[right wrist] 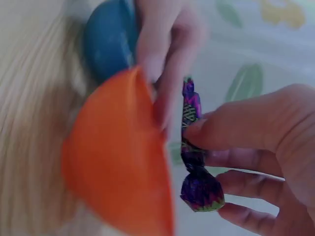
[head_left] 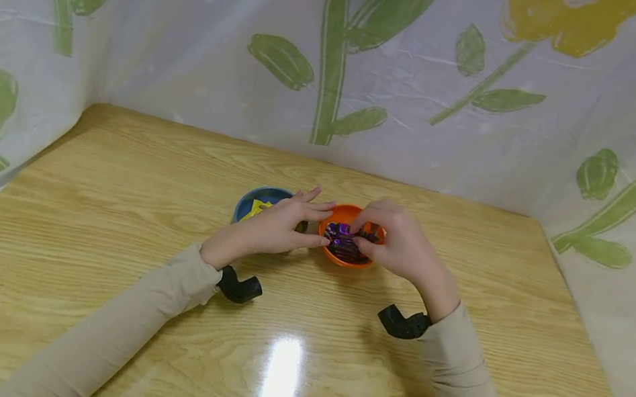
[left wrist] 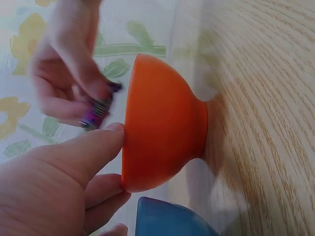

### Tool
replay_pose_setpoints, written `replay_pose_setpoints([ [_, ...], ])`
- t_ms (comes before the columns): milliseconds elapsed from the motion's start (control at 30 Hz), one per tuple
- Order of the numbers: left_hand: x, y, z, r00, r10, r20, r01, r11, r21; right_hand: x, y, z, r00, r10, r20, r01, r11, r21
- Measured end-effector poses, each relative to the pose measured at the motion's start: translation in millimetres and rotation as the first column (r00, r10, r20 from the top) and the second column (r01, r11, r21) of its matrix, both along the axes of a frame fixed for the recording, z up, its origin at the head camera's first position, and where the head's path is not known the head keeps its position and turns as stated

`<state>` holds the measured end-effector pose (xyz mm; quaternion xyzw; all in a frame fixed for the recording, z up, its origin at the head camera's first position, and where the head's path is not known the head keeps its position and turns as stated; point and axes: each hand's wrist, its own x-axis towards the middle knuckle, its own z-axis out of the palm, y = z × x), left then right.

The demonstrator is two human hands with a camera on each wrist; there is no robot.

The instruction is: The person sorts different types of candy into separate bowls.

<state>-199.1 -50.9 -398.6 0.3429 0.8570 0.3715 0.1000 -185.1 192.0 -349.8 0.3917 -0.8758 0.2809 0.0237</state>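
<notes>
Purple wrapped candies [head_left: 341, 249] lie in an orange bowl [head_left: 343, 213] at the middle of the table. Over that bowl my right hand [head_left: 396, 238] pinches one purple wrapped candy [right wrist: 191, 113] between thumb and fingers; in the right wrist view it is beside the rim, its twisted wrapper end hanging free. My left hand [head_left: 277, 225] touches the orange bowl's rim at the left with thumb and fingertips, the fingers fairly straight. Partly under that hand stands a blue bowl [head_left: 241, 207] holding yellow-wrapped pieces [head_left: 257, 208]; the rest of its contents is hidden.
The wood-grained table [head_left: 177, 158] spreads around both bowls. White sheeting [head_left: 201, 73] painted with green stems and yellow flowers hangs behind and at the sides. A black curved piece [head_left: 240, 287] sits at the left wrist, and a similar black piece [head_left: 403, 324] at the right.
</notes>
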Motion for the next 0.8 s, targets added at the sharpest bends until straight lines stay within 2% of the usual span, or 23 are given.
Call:
replay_pose_setpoints([
  [133, 0.1, 1.1, -0.9, 1.000, -0.005, -0.009, 0.005, 1.000, 0.015, -11.1, 5.7, -16.2, 0.998, -0.057, -0.009, 0.058, 0.995, 0.077],
  [300, 0.8, 1.7, -1.1, 1.000, -0.007, -0.010, 0.007, 1.000, 0.023, -16.4, 5.0, -29.7, 0.999, -0.044, -0.013, 0.045, 0.985, 0.168],
  [633, 4.8, 0.7, 2.0, 1.000, -0.002, 0.000, 0.002, 1.000, 0.024, -14.0, 1.1, -32.0, 0.999, -0.024, -0.031, 0.029, 0.980, 0.198],
  [800, 5.8, -0.7, 0.2, 0.999, -0.008, -0.036, 0.010, 0.999, 0.047, -13.6, -0.2, -32.1, 0.999, -0.012, -0.038, 0.018, 0.984, 0.178],
])
